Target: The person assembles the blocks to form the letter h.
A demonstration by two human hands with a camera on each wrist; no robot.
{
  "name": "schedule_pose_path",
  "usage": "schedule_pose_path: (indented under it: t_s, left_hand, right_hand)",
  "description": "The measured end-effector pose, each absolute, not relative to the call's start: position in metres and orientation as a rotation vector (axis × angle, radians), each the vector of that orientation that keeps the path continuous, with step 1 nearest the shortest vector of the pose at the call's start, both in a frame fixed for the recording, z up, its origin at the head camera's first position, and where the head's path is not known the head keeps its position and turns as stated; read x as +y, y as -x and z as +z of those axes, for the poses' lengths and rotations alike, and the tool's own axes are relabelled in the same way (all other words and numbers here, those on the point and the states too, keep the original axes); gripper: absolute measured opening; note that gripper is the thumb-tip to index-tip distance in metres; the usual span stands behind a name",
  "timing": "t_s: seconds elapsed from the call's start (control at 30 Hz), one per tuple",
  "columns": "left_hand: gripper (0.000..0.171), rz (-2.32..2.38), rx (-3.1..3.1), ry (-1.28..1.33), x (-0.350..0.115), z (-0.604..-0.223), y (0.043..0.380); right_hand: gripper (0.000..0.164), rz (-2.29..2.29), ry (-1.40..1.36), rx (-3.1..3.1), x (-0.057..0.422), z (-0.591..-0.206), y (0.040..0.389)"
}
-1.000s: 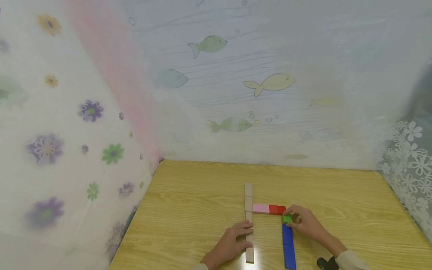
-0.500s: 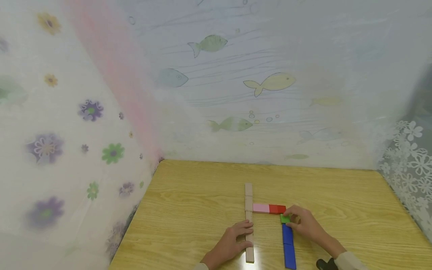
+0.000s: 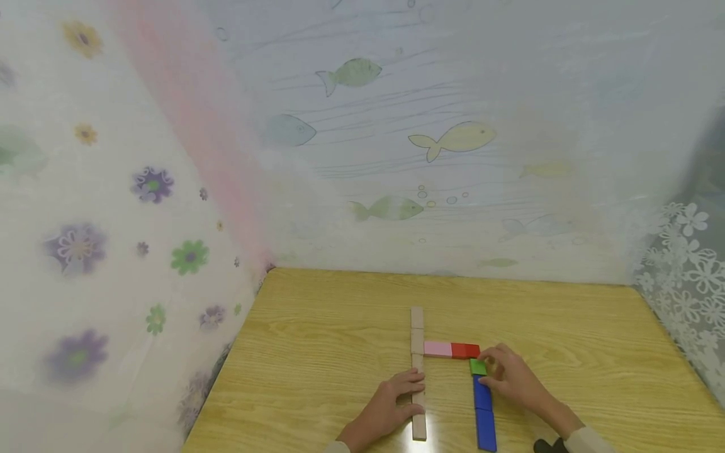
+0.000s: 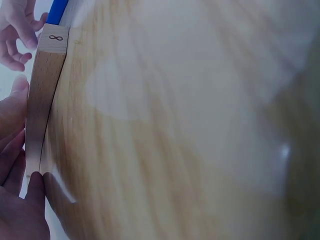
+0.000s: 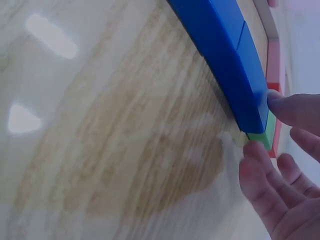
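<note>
My left hand (image 3: 383, 408) lies along a straight row of plain wooden blocks (image 3: 417, 340), fingertips and thumb touching its near part. In the left wrist view, one wooden block (image 4: 54, 39) bears a printed figure. My right hand (image 3: 514, 377) is at the corner of the coloured blocks, thumb apart from the fingers. Its thumb tip is right at the blue block (image 3: 483, 392) and its fingertips are close beside the green block (image 3: 478, 367). That green block sits between the blue blocks and the red block (image 3: 466, 351), which meets the pink block (image 3: 438, 350).
A second blue block (image 3: 486, 430) continues that line toward the near edge of the wood-grain table (image 3: 317, 327). A dark object (image 3: 549, 445) lies partly under the right sleeve (image 3: 589, 440). Patterned sheets (image 3: 362, 245) hang behind and beside the table.
The green block has shifted slightly left, over the end of the blue line. My right fingers have come off it and drawn a little to the right. My left hand has not moved.
</note>
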State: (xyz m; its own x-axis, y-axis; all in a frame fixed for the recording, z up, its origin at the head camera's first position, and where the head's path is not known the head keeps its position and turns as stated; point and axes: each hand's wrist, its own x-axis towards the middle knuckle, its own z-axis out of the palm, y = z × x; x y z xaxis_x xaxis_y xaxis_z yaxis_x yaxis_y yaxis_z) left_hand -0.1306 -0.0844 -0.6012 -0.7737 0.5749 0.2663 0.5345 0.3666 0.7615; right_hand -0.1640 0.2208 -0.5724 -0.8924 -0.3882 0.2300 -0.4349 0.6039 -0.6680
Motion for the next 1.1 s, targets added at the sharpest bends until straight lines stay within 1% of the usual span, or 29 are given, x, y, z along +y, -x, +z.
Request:
schedule_pose_path:
  t_s: [0.13, 0.33, 0.53, 0.7, 0.93, 1.1]
  left_hand:
    - [0.043, 1.393, 2.561, -1.043, -0.084, -0.6, 0.13]
    - [0.043, 1.382, 2.573, -1.037, -0.084, -0.599, 0.131]
    - [0.043, 1.386, 2.575, -1.037, -0.084, -0.6, 0.131]
    - [0.043, 1.405, 2.558, -1.026, -0.084, -0.603, 0.13]
    - [0.044, 1.413, 2.544, -1.011, -0.084, -0.603, 0.129]
    - [0.043, 1.4, 2.575, -1.04, -0.084, -0.605, 0.132]
  right_hand:
    - [0.032, 1.2, -0.712, -2.736, 0.22, -0.576, 0.161]
    - [0.033, 1.252, -0.788, -2.658, 0.219, -0.577, 0.158]
    - [0.032, 1.286, -0.788, -2.642, 0.217, -0.579, 0.157]
    - [0.028, 1.283, -0.786, -2.619, 0.216, -0.584, 0.155]
    - [0.02, 1.294, -0.712, -2.671, 0.215, -0.586, 0.153]
    - [0.018, 1.296, -0.686, -2.679, 0.216, -0.588, 0.156]
